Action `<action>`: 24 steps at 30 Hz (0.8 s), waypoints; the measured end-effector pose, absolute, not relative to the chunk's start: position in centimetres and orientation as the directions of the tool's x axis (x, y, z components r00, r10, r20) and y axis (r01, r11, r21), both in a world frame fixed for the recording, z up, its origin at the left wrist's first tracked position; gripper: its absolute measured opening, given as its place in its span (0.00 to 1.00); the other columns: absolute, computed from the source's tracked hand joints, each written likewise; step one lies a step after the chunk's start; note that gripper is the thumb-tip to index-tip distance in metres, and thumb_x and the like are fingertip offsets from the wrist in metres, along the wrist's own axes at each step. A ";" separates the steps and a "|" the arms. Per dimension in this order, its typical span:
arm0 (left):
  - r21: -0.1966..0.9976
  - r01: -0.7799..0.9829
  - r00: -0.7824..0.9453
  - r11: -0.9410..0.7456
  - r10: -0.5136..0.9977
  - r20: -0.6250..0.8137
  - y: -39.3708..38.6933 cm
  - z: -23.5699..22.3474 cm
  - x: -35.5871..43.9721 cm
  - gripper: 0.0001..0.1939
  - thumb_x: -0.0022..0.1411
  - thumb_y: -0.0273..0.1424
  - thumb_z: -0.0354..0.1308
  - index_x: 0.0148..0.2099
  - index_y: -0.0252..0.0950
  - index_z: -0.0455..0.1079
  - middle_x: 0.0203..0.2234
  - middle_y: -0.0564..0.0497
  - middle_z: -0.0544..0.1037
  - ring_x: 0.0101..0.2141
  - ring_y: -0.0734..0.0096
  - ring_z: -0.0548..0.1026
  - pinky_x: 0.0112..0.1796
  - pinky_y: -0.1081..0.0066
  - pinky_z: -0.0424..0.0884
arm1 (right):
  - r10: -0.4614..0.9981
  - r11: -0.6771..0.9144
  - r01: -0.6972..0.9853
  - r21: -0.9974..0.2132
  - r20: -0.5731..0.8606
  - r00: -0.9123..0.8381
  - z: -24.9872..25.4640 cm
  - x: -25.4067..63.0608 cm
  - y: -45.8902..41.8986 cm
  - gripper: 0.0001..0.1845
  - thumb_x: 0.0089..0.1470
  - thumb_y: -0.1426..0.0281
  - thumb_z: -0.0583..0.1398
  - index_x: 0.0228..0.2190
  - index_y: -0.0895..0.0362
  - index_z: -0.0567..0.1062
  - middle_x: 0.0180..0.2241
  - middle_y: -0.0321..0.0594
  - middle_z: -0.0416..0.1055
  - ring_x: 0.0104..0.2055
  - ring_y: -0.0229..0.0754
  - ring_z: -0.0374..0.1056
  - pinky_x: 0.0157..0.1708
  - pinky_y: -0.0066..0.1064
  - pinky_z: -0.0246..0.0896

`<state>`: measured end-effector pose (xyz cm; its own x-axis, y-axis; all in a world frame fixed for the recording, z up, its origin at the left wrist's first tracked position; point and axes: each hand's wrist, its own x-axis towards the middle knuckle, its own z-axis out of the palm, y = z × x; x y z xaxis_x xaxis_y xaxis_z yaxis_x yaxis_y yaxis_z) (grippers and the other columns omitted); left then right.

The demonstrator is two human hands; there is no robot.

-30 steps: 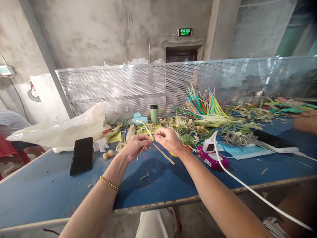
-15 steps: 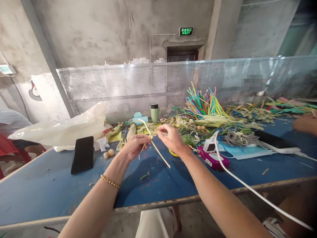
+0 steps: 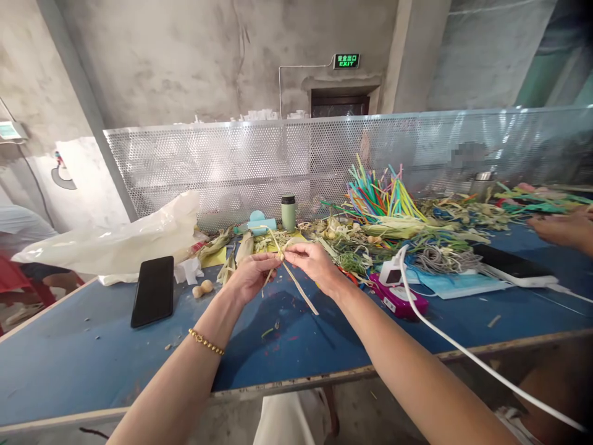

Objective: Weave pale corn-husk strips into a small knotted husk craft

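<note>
Above the blue table, my left hand (image 3: 251, 275) is closed in a pinch on some pale husk strips (image 3: 302, 290). They cross one another at the fingertips. One long end hangs down toward the right, a shorter one drops on the left, and another sticks up behind. My right hand (image 3: 315, 264) meets the left at the crossing, its thumb and forefinger pinched on the strips. The exact point where the strips join is partly covered by my fingers. Beyond my hands lie dried corn husks (image 3: 245, 247) and a green lidded cup (image 3: 288, 214).
A black phone (image 3: 152, 290) and small round beads (image 3: 202, 288) lie left. On the right are a heap of husks and colourful pipe cleaners (image 3: 380, 194), a purple power strip (image 3: 399, 296) with a white cable, and a power bank (image 3: 514, 267). Another person's hand (image 3: 563, 232) shows far right.
My right hand has moved left and closed in against my left fingertips at the crossing. At the far right, the other person's hand has shifted left.
</note>
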<state>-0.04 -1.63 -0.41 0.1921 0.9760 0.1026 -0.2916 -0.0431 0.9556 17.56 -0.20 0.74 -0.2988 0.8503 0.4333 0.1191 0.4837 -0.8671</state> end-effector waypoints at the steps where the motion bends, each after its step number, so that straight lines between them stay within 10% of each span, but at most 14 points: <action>1: 0.957 -0.285 0.187 -0.051 0.976 0.108 -1.6 -0.4 0.0 0.16 0.40 0.31 0.77 0.29 0.33 0.75 0.20 0.53 0.73 0.21 0.80 0.66 0.25 0.75 0.61 | 0.863 0.452 0.070 -0.889 0.416 -0.288 0.8 17.5 -0.3 0.14 0.46 0.59 0.67 0.29 0.57 0.79 0.26 0.36 0.72 0.28 0.38 0.64 0.31 0.31 0.58; 24: 0.934 0.111 0.204 -0.341 0.927 0.314 -2.2 0.2 -0.1 0.15 0.42 0.40 0.75 0.25 0.34 0.78 0.21 0.53 0.73 0.26 0.73 0.64 0.31 0.70 0.57 | 0.867 0.422 0.060 -0.904 0.384 -0.316 1.2 17.6 -0.6 0.09 0.45 0.69 0.62 0.17 0.56 0.71 0.19 0.34 0.66 0.24 0.37 0.61 0.28 0.31 0.56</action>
